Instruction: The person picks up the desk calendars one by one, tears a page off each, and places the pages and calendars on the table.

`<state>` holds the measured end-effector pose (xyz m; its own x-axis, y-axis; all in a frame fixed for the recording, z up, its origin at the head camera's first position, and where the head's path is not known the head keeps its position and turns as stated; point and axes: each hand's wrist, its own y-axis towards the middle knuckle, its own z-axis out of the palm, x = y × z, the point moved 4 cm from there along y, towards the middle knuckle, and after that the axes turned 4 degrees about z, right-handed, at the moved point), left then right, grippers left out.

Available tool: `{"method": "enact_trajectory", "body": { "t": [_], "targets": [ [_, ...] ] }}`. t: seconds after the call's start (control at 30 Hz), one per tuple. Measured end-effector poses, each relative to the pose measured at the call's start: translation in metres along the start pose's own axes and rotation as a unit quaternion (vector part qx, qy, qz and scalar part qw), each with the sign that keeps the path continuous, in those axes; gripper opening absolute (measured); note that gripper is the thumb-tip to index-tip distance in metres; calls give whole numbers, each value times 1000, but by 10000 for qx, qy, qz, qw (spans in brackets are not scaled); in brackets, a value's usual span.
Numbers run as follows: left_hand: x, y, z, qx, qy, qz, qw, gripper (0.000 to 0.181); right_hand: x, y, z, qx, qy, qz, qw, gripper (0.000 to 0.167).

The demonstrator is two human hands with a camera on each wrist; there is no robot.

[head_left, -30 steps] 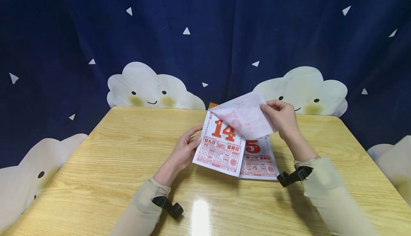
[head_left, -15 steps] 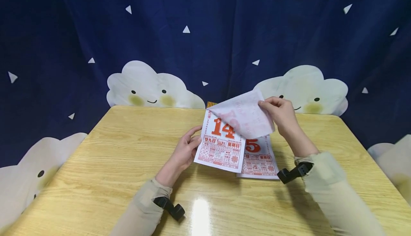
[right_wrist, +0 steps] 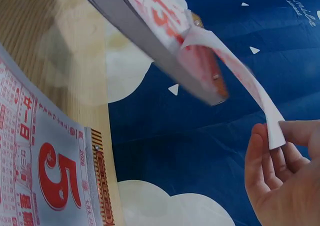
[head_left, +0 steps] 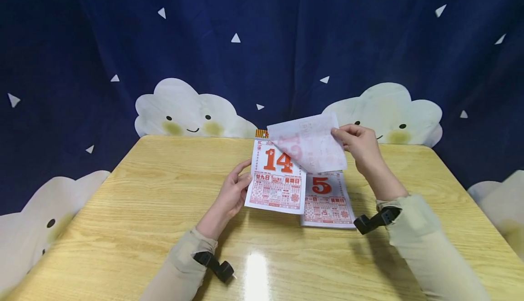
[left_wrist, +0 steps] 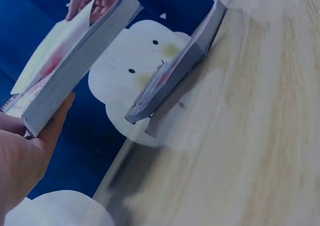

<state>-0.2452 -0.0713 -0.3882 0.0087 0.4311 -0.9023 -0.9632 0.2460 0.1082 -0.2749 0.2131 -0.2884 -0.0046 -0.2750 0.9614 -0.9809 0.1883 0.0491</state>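
My left hand point(head_left: 230, 193) grips the left edge of a thick tear-off calendar point(head_left: 276, 192), raised and tilted above the table, with a red 14 on its showing page. A thin calendar sheet point(head_left: 315, 144), its print showing faintly through the back, is lifted across the calendar's upper right. Its outer edge is pinched between the thumb and fingers of my right hand point(head_left: 362, 148). In the right wrist view the sheet point(right_wrist: 245, 81) curls away from near the calendar's top band. The left wrist view shows the calendar's thick page block point(left_wrist: 82, 61) resting in my left hand point(left_wrist: 25, 161).
A second tear-off calendar point(head_left: 327, 210) with a red 5 lies on the wooden table point(head_left: 172, 178), partly behind the held one. Past the table's far edge hangs a dark blue curtain point(head_left: 262, 42) with white clouds and triangles.
My left hand has moved the held calendar slightly left. The sheet's upper left corner, earlier against the calendar's top, now stands away from it, baring more of the page with the 14.
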Motion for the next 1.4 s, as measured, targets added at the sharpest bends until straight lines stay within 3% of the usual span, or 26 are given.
{"method": "enact_trajectory", "body": {
  "t": [0.17,0.37,0.43,0.57,0.67,0.8,1.17,1.27,1.4],
  "targets": [
    [-1,1,4,-26,-96,28,9999,48,-1,1,-2,-260,329,237,9988,20],
    [-9,1,-7,-476,-579,180,9970,47,-5,3,-16,-781,1794,157,9806,15],
    [-13,1,-13,-553,-590,278,9963,47,-7,3,-20,-768,1988,146,9769,14],
    [-17,1,-16,-353,-446,293,9980,49,-8,5,-22,-581,2255,184,9723,8],
    [-18,0,-16,-278,-404,268,9984,50,-8,5,-23,-471,2340,208,9709,7],
    [-18,-1,-18,-281,-346,237,9987,49,-9,4,-24,-410,2112,211,9764,7],
    [-20,-6,-27,-243,-152,167,9995,49,-9,4,-29,-572,1974,148,9785,7],
    [-21,-8,-31,-271,-92,121,9995,49,-9,5,-32,-737,2147,152,9738,7],
    [-25,-13,-45,-553,-143,120,9983,48,-10,5,-42,-1168,2429,136,9629,9]
  ]
}}
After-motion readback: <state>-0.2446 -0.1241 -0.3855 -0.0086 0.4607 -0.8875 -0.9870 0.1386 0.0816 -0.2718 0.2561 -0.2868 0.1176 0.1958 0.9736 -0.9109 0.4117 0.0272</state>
